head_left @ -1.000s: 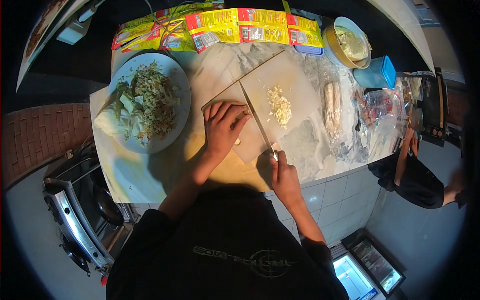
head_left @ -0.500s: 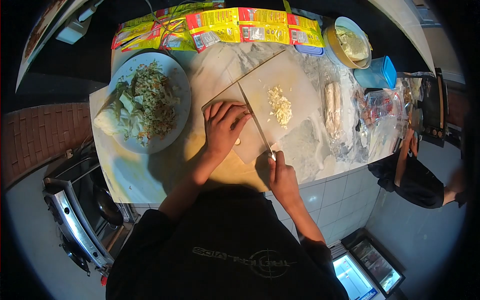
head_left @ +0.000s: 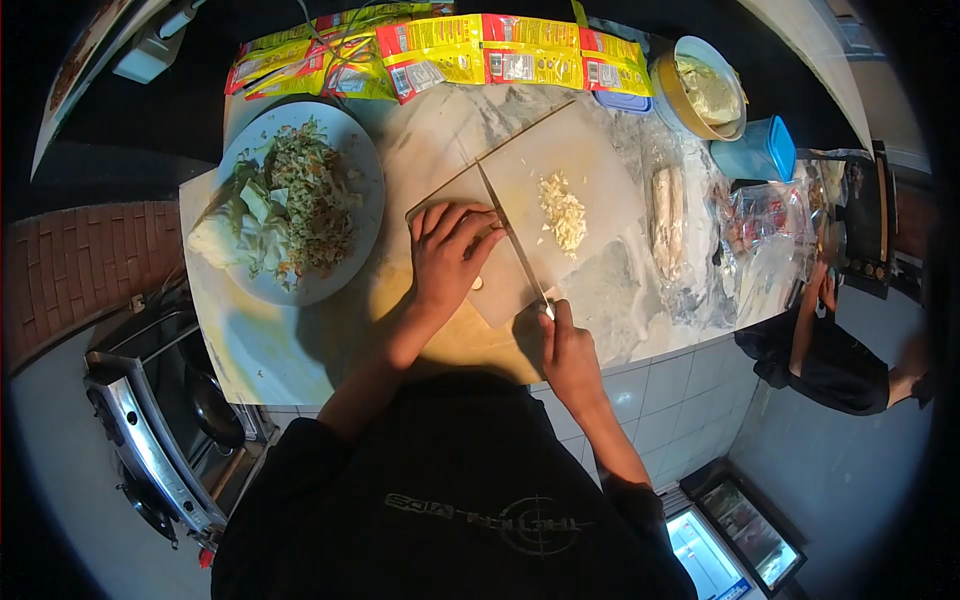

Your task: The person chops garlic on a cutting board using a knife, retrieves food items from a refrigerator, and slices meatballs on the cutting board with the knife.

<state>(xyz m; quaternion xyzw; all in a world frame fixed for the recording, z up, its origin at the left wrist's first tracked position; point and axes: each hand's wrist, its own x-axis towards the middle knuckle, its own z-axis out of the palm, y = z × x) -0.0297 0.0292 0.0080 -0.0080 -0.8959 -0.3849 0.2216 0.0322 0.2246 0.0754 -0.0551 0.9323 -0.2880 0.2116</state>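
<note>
My right hand is closed around the handle of a long kitchen knife, whose blade lies slantwise across a white cutting board. Just left of the blade is my left hand, fingers bent and pressed together at the tips. Whatever small piece those fingertips pinch is mostly hidden. A heap of finely chopped pale garlic sits on the board to the right of the knife. By my left wrist lies one small pale piece.
A large plate of shredded vegetables stands at the left. Seasoning packets line the back. A bowl, a blue container and a wrapped pale roll stand at right. Another person is at the far right.
The whole view has shifted very slightly. Both hands and the knife keep almost the same place on the board; the garlic heap looks the same.
</note>
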